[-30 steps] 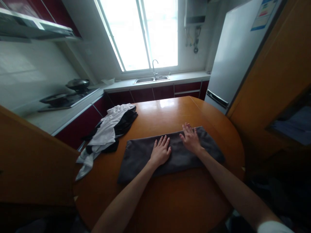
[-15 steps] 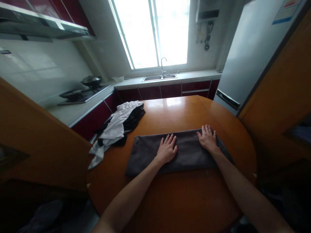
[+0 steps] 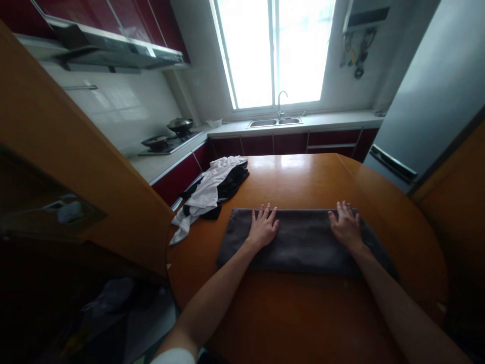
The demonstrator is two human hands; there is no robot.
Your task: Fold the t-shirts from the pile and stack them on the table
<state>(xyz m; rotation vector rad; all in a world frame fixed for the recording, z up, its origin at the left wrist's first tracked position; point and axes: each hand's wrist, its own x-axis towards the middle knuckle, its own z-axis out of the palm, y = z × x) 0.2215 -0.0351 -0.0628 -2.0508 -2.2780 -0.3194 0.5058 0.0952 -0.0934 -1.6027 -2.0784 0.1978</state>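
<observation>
A dark grey cloth (image 3: 303,242), folded into a long flat rectangle, lies across the wooden table (image 3: 295,308) in front of me. My left hand (image 3: 263,226) rests flat on its left part, palm down with the fingers spread. On the right part lies my right hand (image 3: 346,226), also flat with fingers stretched out. Neither hand grips the cloth. What kind of cloth article it is, I cannot tell.
A loose pile of white and black clothes (image 3: 206,194) lies at the table's left edge, partly hanging over. Beyond are a sink (image 3: 275,123), a stove (image 3: 172,144) with pans, and a fridge (image 3: 413,111) at right.
The view has turned to the left, so the room appears shifted right. My left hand has moved towards the left end of the cloth; my right hand stays near the right end.
</observation>
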